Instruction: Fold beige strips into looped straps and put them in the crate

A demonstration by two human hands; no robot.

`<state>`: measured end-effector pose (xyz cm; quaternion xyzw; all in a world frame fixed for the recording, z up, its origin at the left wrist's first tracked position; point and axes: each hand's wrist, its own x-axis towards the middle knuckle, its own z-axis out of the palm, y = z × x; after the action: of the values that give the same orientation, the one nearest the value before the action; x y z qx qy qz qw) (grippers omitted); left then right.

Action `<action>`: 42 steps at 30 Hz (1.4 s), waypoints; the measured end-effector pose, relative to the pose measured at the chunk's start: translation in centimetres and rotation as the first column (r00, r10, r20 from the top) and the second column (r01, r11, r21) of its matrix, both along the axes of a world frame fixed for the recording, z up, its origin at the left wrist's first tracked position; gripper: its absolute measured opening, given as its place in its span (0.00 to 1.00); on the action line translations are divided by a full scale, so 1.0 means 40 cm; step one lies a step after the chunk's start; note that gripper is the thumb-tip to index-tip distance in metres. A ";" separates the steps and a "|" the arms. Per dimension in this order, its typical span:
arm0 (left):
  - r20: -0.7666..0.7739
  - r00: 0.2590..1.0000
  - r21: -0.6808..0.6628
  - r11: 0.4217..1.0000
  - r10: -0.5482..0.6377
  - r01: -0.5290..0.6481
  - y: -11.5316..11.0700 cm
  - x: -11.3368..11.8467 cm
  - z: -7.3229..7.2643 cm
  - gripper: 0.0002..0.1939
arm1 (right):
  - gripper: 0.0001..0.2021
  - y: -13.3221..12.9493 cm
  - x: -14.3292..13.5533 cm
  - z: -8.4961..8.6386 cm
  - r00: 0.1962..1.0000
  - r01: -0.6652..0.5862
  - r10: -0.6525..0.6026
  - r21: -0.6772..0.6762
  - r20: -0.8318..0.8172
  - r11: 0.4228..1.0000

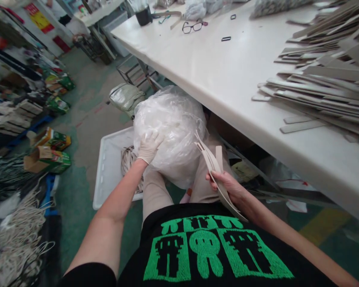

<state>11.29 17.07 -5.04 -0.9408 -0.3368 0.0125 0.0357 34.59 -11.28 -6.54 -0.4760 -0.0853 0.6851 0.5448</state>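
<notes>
My left hand (151, 146), in a pale glove, lies with fingers spread on a big clear plastic bag (173, 119) in front of my knees. What fills the bag looks whitish and is hard to make out. My bare right hand (225, 185) is closed around a small bundle of beige strips (209, 158), held above my right thigh. The strips fan out at their far ends. Partly behind the bag and my left arm stands a white plastic bin (107, 159) with thin beige strips (128, 159) inside.
To the right a white table (227, 75) carries large stacks of beige strips (323, 95), glasses (192, 26), small black buckles (226, 38) and a black cup (143, 16). A green bag (127, 97) sits beyond the bin. Cardboard boxes (49, 157) and corded bundles (18, 235) lie at left.
</notes>
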 end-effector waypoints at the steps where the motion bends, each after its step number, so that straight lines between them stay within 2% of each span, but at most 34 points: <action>1: -0.012 1.000 -0.008 1.000 -0.005 0.005 0.002 0.004 -0.005 0.23 | 0.19 0.000 0.000 -0.005 1.000 0.010 -0.010 0.005 -0.010 1.000; 6: 0.000 0.999 -0.048 0.998 0.036 -0.036 0.023 0.004 -0.021 0.14 | 0.19 -0.007 -0.003 -0.027 1.000 0.005 -0.005 -0.009 -0.031 1.000; 11: 0.050 0.999 -0.011 1.000 0.007 -0.007 0.030 -0.016 -0.034 0.23 | 0.19 -0.008 -0.002 -0.030 1.000 -0.013 0.012 -0.022 -0.022 1.000; 15: 0.105 0.992 -0.071 0.996 0.064 -0.057 0.045 -0.022 -0.053 0.13 | 0.21 0.001 -0.005 -0.023 0.998 -0.062 0.062 -0.030 0.002 0.998; 17: 0.139 0.987 -0.082 0.994 0.086 -0.075 0.050 -0.027 -0.049 0.11 | 0.20 0.002 -0.006 -0.022 0.998 -0.062 0.063 -0.025 0.027 0.998; 19: 0.168 0.982 -0.066 0.995 0.087 -0.077 0.044 -0.037 -0.025 0.08 | 0.19 0.001 -0.006 -0.024 0.998 -0.035 0.036 -0.019 0.043 0.999; 21: 0.223 0.973 -0.019 0.998 0.063 -0.060 0.019 -0.050 0.013 0.09 | 0.18 0.001 -0.004 -0.026 0.999 -0.027 0.028 -0.023 0.042 0.999; 24: 0.315 0.949 0.081 0.997 -0.014 -0.012 -0.057 -0.070 0.070 0.12 | 0.17 0.013 -0.001 -0.016 1.000 -0.016 0.016 -0.020 0.009 1.000; 27: 0.370 0.924 0.148 0.988 -0.100 0.047 -0.160 -0.087 0.095 0.13 | 0.16 0.047 -0.003 0.016 1.000 0.002 -0.001 0.025 -0.023 1.000; 31: 0.421 0.875 0.238 0.960 -0.237 0.145 -0.285 -0.102 0.076 0.16 | 0.14 0.112 -0.020 0.072 0.992 -0.129 0.130 0.110 -0.001 0.986; 34: 0.472 0.844 0.266 0.954 -0.256 0.141 -0.347 -0.112 0.055 0.19 | 0.15 0.149 -0.039 0.108 0.977 -0.212 0.211 0.166 0.027 0.963; 37: 0.511 0.838 0.172 0.978 -0.193 0.120 -0.375 -0.126 0.045 0.20 | 0.20 0.171 -0.051 0.141 0.963 -0.268 0.249 0.270 0.101 0.925; 39: 0.508 0.844 0.121 0.985 -0.170 0.126 -0.376 -0.134 0.045 0.19 | 0.22 0.186 -0.058 0.157 0.939 -0.342 0.303 0.329 0.165 0.880; 42: 0.480 0.856 0.157 0.979 -0.193 0.133 -0.364 -0.140 0.049 0.17 | 0.23 0.217 -0.077 0.161 0.884 -0.465 0.410 0.353 0.224 0.811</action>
<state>5.67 2.51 -3.06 -0.9341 -0.2539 -0.2507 0.0054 31.52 -2.61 -0.10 -0.3689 -0.3672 0.7257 0.4499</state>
